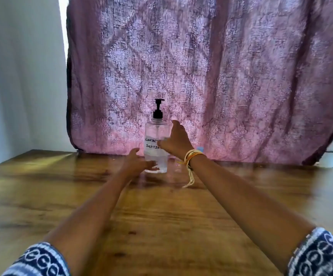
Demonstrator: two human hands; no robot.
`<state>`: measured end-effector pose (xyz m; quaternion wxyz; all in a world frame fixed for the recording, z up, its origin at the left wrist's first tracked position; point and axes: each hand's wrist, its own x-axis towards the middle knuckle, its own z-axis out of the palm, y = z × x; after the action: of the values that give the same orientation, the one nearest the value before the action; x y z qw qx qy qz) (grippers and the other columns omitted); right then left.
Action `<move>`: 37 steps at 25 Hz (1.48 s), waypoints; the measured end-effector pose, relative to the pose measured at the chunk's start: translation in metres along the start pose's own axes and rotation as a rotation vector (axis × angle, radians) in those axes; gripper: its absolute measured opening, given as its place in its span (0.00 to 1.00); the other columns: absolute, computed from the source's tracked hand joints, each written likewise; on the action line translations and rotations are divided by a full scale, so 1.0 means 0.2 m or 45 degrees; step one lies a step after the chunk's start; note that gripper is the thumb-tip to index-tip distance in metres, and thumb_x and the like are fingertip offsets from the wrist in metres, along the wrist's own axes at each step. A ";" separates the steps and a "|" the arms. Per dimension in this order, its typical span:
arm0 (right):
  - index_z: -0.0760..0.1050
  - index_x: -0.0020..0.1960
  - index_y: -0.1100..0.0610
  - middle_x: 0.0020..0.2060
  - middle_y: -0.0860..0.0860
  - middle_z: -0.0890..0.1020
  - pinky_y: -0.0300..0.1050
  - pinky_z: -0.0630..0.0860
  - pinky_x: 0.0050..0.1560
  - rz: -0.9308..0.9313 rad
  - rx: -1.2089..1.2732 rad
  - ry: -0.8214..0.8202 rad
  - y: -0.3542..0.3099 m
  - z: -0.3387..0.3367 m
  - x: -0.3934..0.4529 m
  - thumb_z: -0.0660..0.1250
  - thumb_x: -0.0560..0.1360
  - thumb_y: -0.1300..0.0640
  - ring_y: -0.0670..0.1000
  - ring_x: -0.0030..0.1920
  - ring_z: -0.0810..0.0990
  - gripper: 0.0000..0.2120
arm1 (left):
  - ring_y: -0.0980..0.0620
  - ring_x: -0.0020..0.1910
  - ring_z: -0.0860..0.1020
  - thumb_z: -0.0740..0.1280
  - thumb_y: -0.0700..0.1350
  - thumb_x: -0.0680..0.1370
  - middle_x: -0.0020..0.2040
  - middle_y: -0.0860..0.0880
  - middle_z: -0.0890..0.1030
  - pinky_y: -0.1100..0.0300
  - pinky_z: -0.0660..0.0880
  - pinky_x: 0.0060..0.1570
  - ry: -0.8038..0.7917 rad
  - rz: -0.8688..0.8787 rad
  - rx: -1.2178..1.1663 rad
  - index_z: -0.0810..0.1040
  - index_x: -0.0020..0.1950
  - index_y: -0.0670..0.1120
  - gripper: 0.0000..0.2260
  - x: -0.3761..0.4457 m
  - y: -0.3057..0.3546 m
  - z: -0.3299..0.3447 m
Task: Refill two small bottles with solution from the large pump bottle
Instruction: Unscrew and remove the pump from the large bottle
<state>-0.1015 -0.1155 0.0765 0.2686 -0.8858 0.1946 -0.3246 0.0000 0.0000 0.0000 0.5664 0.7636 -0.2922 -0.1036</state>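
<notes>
1. The big pump bottle (156, 144) stands upright at the far side of the wooden tabletop (161, 216), right in front of a purple curtain (201, 76). It is clear, has a black pump on top, and a white label with "solution" written by hand. It looks only partly full.

2. The left hand (136, 163) is low, at the bottom of the bottle. Its fingers are spread and reach the base. I cannot tell if they hold it yet.

3. The right hand (176, 140) is higher, at the label. Its fingers are open and touch or nearly touch the side. It is not wrapped around the bottle. A yellow string band (191, 158) is on that wrist, and a loose end hangs down.

4. Just behind the right wrist there is a small, blurry thing with a blue top (200, 149). It may be one of the small bottles, but it is too blurry to be sure. I cannot see a second one.

5. What could go wrong: the bottle is tall and thin. A push up high from the right hand, before the left hand holds the base, could tip it over.

6. The hanging string or the right arm could bump the small thing behind it and knock it down.

7. Smooth plastic can slip if it is grabbed too fast.
</notes>
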 end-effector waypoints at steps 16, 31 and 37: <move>0.65 0.66 0.59 0.56 0.56 0.78 0.52 0.77 0.56 0.074 0.428 -0.063 -0.02 -0.02 -0.09 0.77 0.68 0.50 0.55 0.55 0.79 0.33 | 0.51 0.52 0.76 0.82 0.44 0.59 0.59 0.48 0.79 0.57 0.75 0.49 0.061 0.265 0.228 0.71 0.65 0.46 0.38 -0.13 -0.09 0.00; 0.69 0.61 0.56 0.49 0.51 0.80 0.47 0.80 0.46 0.007 0.426 -0.009 -0.29 -0.37 -0.95 0.79 0.64 0.49 0.50 0.47 0.81 0.32 | 0.54 0.51 0.79 0.81 0.44 0.61 0.54 0.53 0.79 0.55 0.79 0.49 -0.039 0.367 0.192 0.71 0.63 0.49 0.34 -1.15 0.08 -0.08; 0.69 0.63 0.58 0.50 0.53 0.81 0.46 0.80 0.46 0.024 0.422 0.039 -0.28 -0.57 -1.18 0.80 0.64 0.50 0.50 0.47 0.81 0.34 | 0.54 0.50 0.79 0.81 0.49 0.60 0.55 0.55 0.80 0.55 0.80 0.48 -0.084 0.474 0.155 0.71 0.63 0.51 0.35 -1.37 0.13 0.04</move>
<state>-0.3381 0.0106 0.0721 0.4110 -0.8225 0.1507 -0.3632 -0.2338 0.1426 -0.0251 0.5185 0.7255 -0.4525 -0.0043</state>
